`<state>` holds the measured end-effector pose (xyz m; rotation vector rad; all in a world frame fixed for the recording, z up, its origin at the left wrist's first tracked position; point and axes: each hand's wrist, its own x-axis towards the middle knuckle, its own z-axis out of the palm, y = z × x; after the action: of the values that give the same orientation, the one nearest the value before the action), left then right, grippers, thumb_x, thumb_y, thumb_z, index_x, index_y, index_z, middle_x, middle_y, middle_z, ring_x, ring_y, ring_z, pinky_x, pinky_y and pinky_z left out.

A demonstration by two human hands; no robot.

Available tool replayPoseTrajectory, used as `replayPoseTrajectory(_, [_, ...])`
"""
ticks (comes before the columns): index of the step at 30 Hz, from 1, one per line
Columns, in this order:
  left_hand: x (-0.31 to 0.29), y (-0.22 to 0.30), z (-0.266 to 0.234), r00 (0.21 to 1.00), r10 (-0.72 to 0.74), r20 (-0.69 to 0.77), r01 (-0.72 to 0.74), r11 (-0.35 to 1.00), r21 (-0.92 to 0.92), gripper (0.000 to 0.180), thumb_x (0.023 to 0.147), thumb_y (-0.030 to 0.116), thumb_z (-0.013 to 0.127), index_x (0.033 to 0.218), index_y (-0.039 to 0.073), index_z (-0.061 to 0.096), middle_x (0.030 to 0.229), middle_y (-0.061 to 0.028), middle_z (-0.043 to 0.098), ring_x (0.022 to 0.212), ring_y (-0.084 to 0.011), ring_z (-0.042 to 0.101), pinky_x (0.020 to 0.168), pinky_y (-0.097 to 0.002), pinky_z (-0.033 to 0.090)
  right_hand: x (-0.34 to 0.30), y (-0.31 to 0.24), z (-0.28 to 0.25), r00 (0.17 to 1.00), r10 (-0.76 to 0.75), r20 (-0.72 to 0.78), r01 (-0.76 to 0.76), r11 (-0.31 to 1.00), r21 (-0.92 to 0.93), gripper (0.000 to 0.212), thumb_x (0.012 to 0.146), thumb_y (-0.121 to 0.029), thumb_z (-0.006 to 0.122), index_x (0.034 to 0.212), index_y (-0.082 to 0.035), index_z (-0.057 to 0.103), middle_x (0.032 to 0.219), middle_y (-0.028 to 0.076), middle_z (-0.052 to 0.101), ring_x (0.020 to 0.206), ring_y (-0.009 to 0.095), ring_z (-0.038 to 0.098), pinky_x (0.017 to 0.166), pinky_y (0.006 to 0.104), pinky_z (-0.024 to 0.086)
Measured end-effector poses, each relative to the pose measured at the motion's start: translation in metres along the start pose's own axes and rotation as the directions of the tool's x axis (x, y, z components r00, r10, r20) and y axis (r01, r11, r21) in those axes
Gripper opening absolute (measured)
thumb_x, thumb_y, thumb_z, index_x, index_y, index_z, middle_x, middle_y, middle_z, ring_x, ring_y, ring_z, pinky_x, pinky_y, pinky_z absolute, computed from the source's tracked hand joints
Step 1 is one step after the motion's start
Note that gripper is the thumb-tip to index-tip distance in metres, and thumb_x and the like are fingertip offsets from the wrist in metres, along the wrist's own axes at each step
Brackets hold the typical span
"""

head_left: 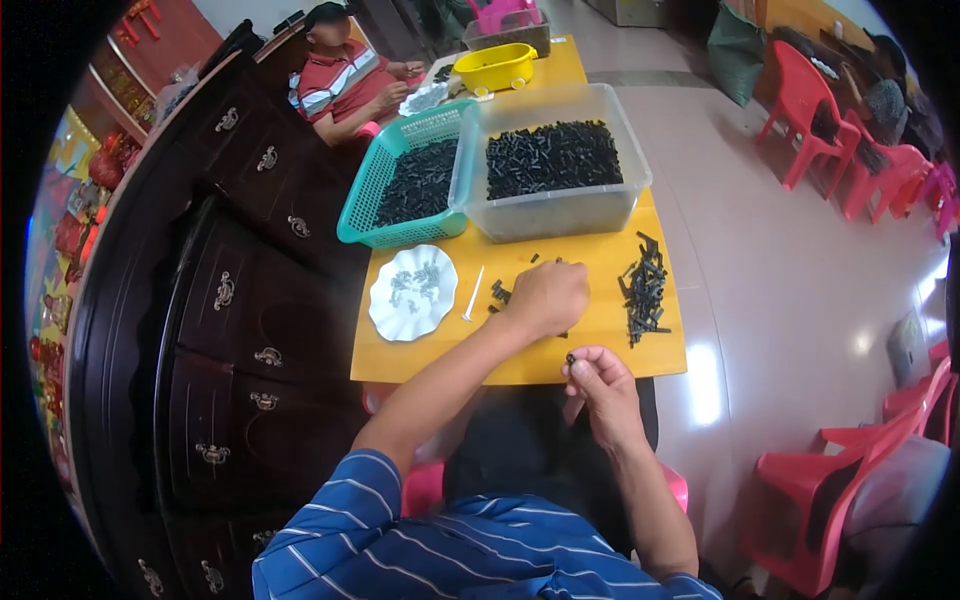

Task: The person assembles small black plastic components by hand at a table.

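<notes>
My left hand reaches over the yellow tabletop among several short black pieces. Its back faces up, and its fingers are hidden beneath it. At the table's front edge, my right hand pinches a small black plastic piece between thumb and fingers. A pile of longer black tube-like pieces lies to the right of my left hand. Left of that hand are a white tool with a thin shaft and a white scalloped plate bearing small clear bits.
Behind my hands stand a clear plastic bin and a green basket, both filled with black pieces. Farther back is a yellow tub, with a seated person beside it. A dark cabinet borders the left; pink chairs stand right.
</notes>
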<state>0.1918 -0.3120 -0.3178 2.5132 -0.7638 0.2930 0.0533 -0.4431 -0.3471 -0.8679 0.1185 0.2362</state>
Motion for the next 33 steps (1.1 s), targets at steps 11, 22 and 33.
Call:
replayPoseTrajectory(11, [-0.096, 0.041, -0.086, 0.995, -0.050, 0.086, 0.078, 0.928, -0.365, 0.005, 0.090, 0.006, 0.059, 0.090, 0.001, 0.058, 0.075, -0.0161, 0.061, 0.069, -0.0349, 0.064, 0.061, -0.0394, 0.048, -0.009, 0.003, 0.004, 0.998, 0.024, 0.059, -0.018, 0.995, -0.094, 0.014, 0.100, -0.013, 0.065, 0.111, -0.005, 0.066, 0.095, 0.002, 0.069, 0.078, 0.008, 0.060, 0.070, 0.0208, 0.048])
replayPoseTrajectory(22, [-0.111, 0.036, -0.083, 0.989, 0.045, 0.138, -0.019, 0.982, -0.186, 0.006, 0.084, 0.009, 0.062, 0.089, 0.005, 0.060, 0.080, -0.0144, 0.065, 0.074, -0.0345, 0.066, 0.065, -0.0440, 0.051, -0.011, 0.002, 0.013, 0.981, 0.081, 0.177, -0.045, 0.980, -0.195, 0.012, 0.100, -0.011, 0.065, 0.108, -0.003, 0.066, 0.095, 0.000, 0.067, 0.083, 0.008, 0.060, 0.078, 0.0236, 0.051])
replayPoseTrajectory(33, [-0.114, 0.039, -0.086, 0.974, 0.103, 0.201, -0.091, 0.993, -0.070, 0.008, 0.085, 0.010, 0.065, 0.089, 0.005, 0.060, 0.081, -0.0133, 0.062, 0.078, -0.0344, 0.065, 0.067, -0.0457, 0.051, -0.012, 0.003, 0.010, 0.990, 0.054, 0.130, -0.028, 0.980, -0.199, 0.011, 0.099, -0.009, 0.066, 0.107, -0.002, 0.068, 0.093, 0.000, 0.068, 0.082, 0.007, 0.060, 0.076, 0.0227, 0.051])
